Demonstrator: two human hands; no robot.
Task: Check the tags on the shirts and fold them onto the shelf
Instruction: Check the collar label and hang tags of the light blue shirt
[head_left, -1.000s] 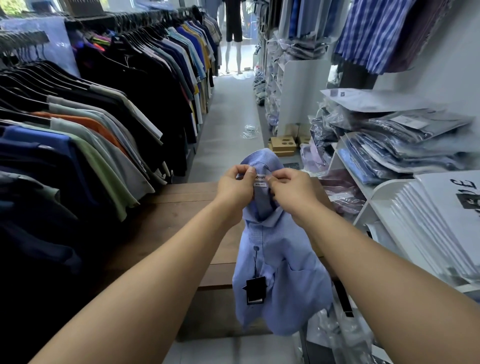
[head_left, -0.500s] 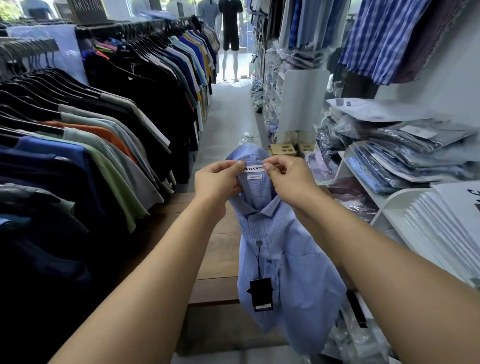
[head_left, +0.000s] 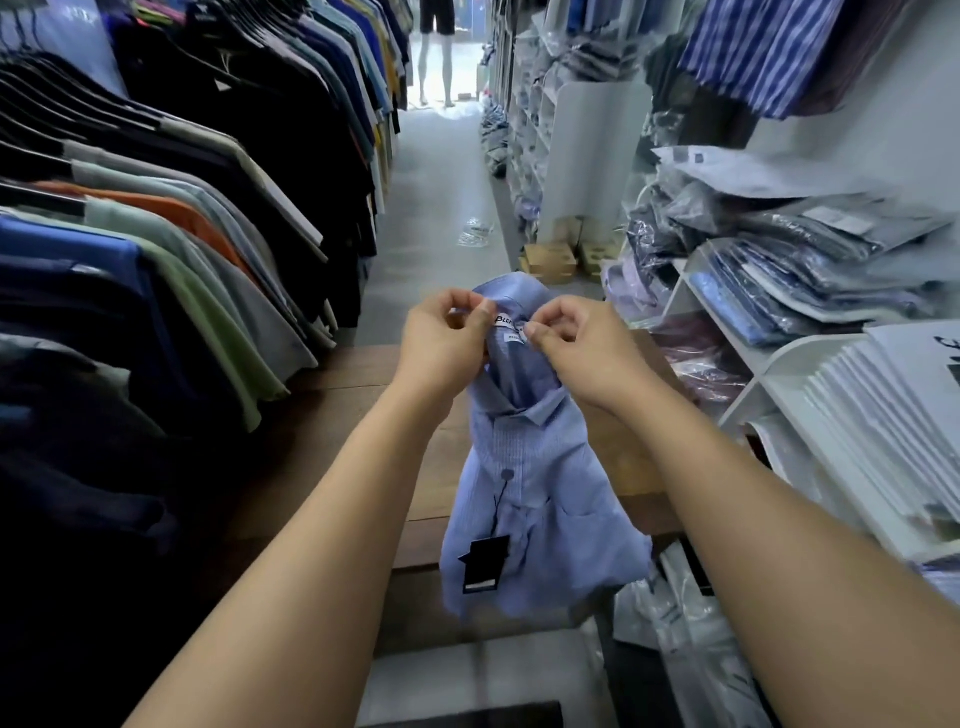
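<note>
A light blue collared shirt (head_left: 540, 499) hangs in front of me above a wooden table (head_left: 332, 415). My left hand (head_left: 441, 343) pinches the collar at its left side. My right hand (head_left: 582, 348) pinches it at the right, next to the white neck label (head_left: 505, 325), which shows between my thumbs. A black swing tag (head_left: 483, 566) dangles on a cord against the shirt's front. White shelves (head_left: 769, 364) stand to my right.
A rack of hanging polo shirts (head_left: 171, 223) fills the left side. The right shelves hold bagged shirts (head_left: 789, 270) and a stack of white folded items (head_left: 893, 415). Cardboard boxes (head_left: 550, 262) sit on the aisle floor ahead. Plastic bags (head_left: 675, 623) lie low at right.
The shirt and both hands rose and came back down a little. My fingers shifted along the collar, and the neck label is now partly covered by my right thumb.
</note>
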